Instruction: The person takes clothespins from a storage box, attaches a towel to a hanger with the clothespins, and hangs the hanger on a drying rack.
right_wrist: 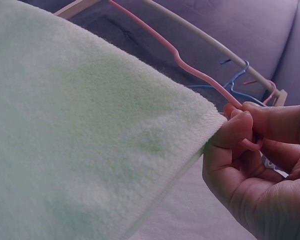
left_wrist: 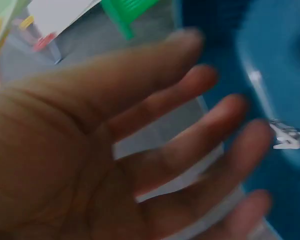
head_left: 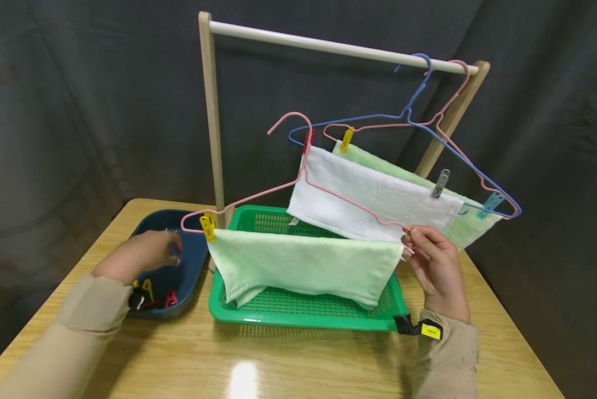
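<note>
My right hand (head_left: 440,266) pinches the end of a pink clothes hanger (head_left: 258,195) between thumb and fingers. A corner of the light green towel (right_wrist: 105,120) lies against those same fingers. The towel's other corner is fastened to the hanger's left end by a yellow clothespin (head_left: 207,226). Over the dark blue bin (head_left: 191,277) is my left hand (head_left: 146,252), its fingers apart and holding nothing. Inside the bin lie several clothespins; a red clothespin (head_left: 171,298) and a silver clothespin (left_wrist: 288,136) show, the latter beyond the left fingertips.
A green basket (head_left: 308,321) stands under the towel. Behind it, a wooden rack with a white rod (head_left: 318,44) carries a blue hanger (head_left: 363,117) with a white towel (head_left: 363,188) and another pink hanger (head_left: 458,97) with a green towel (head_left: 470,233), both clipped on with clothespins.
</note>
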The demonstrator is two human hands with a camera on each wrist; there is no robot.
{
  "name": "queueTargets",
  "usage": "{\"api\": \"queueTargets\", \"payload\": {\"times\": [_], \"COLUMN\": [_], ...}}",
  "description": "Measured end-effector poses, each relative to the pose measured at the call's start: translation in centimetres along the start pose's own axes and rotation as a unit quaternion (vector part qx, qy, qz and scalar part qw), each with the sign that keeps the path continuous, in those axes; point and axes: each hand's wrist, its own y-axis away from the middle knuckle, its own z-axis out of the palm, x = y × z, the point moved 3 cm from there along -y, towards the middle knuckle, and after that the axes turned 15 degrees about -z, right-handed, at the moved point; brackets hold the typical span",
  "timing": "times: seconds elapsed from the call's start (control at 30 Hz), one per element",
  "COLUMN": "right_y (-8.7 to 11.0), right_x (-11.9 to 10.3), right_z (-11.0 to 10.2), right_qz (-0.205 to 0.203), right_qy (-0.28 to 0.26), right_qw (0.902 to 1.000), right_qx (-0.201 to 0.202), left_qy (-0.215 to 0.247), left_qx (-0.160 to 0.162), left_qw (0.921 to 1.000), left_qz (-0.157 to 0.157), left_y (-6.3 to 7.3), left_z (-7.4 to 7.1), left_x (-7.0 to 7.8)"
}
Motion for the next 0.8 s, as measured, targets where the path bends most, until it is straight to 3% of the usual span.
{"api": "queueTargets", "payload": {"times": [0.07,0.17,0.33,0.6,0.8], "right_y": [-0.1,-0.1,-0.1,-0.3,-0.4], "right_x": [0.0,-0.1,-0.2,-0.3,-0.4], "right_z": [0.1,0.1,0.2,0.2,0.2], "right_qz": [0.001,0.001,-0.001,-0.004,-0.009], "right_qy": [-0.003,-0.006,0.002,0.015,0.015], "right_qw": [1.0000,1.0000,1.0000,0.9999,0.9998], "right_qx": [0.003,0.002,0.003,0.002,-0.002], "left_qy": [-0.014,-0.027,-0.040,-0.081,-0.098], "left_qx": [-0.039,-0.071,-0.079,-0.112,-0.122], "left_qw": [0.9991,0.9971,0.9959,0.9892,0.9866], "left_qz": [-0.002,-0.006,-0.018,-0.047,-0.047], "left_y": [-0.2,-0.4,-0.2,0.1,-0.1], "left_z": [0.8,1.7,2.0,1.7,1.3], "left_x": [0.0,0.1,0.2,-0.9,-1.1]}}
